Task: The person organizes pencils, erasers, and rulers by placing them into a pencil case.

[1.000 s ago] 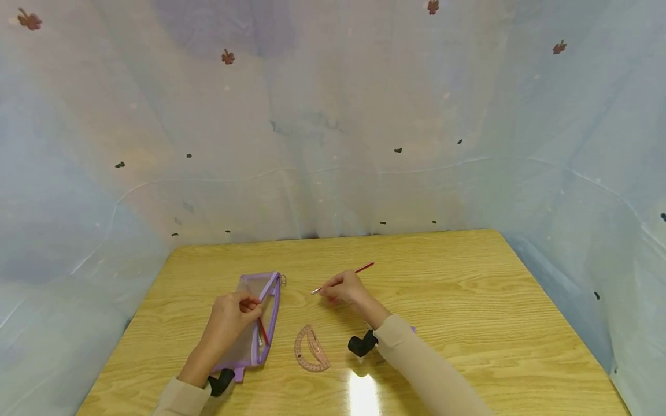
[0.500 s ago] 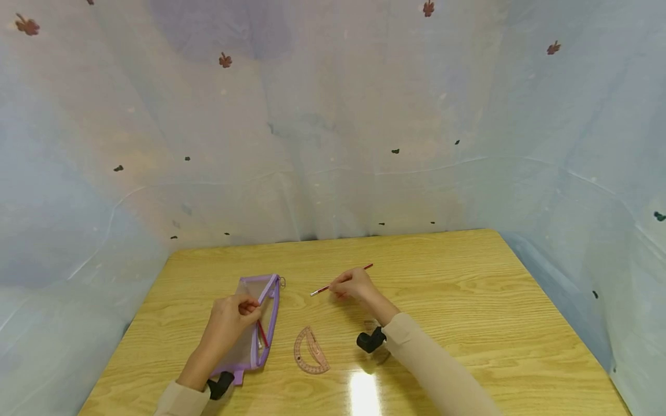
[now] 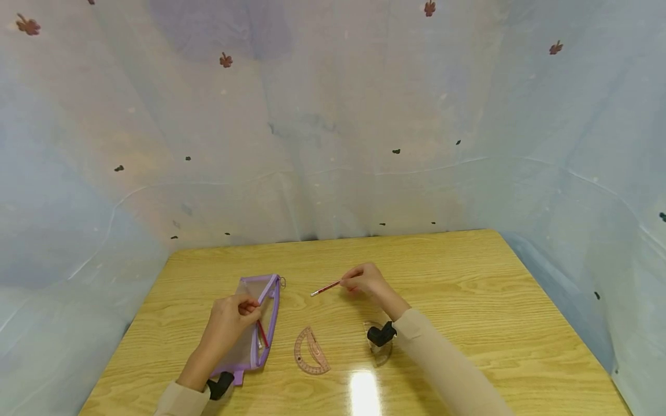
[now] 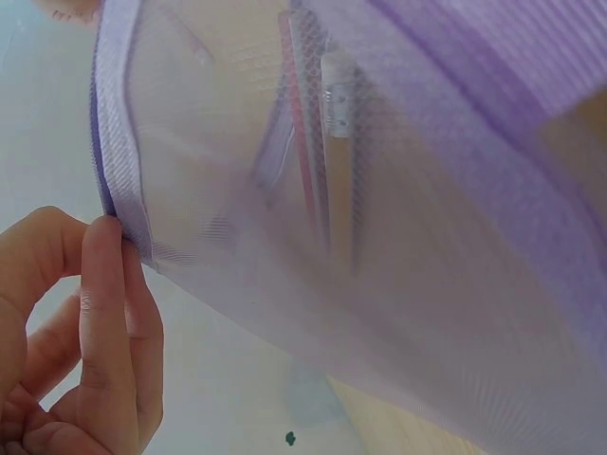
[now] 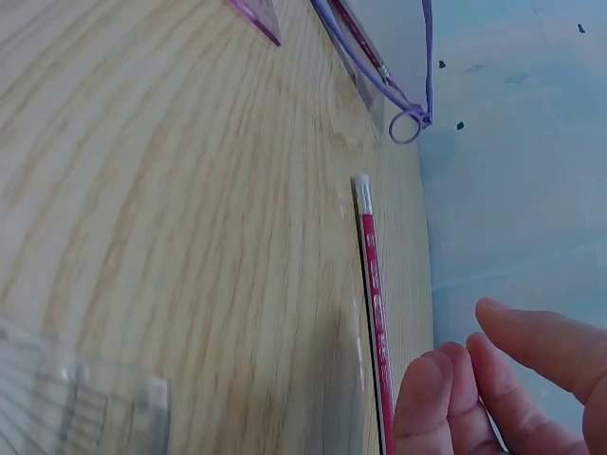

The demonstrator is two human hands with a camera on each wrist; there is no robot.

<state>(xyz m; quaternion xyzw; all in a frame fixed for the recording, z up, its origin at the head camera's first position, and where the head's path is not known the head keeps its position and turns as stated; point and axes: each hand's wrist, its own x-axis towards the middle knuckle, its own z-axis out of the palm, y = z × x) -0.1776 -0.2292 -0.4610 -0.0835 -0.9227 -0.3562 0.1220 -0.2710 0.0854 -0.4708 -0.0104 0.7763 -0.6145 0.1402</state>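
Pinching the trimmed edge of the purple mesh pouch [image 3: 244,352] with your left hand [image 3: 231,315], you hold its mouth parted at the left of the table [image 3: 442,289], the gap facing right. Your right hand [image 3: 366,280] is at the far, right end of the loose red pencil [image 3: 325,288], which lies on the tabletop to the right of the pouch, its white eraser end pointing left and near. From the right wrist, a slim gap shows between your thumb and fingertips, with nothing seen in it; the fingers are just beside the pencil, and I cannot tell whether any of them touches it.

I would judge you to be partway. Inside the pouch you already have a second red pencil [image 3: 262,333] and, seen through the mesh from the left wrist, a tan-looking pencil [image 4: 339,180] with a white eraser. Outside, besides the loose one, the pink protractor [image 3: 318,353] lies flat to the right of the pouch's near end, and a clear plastic piece [image 3: 382,353] with marked lines lies farther right, partly hidden by your right wrist. Those three things and the unclosed pouch look like what is left to deal with.
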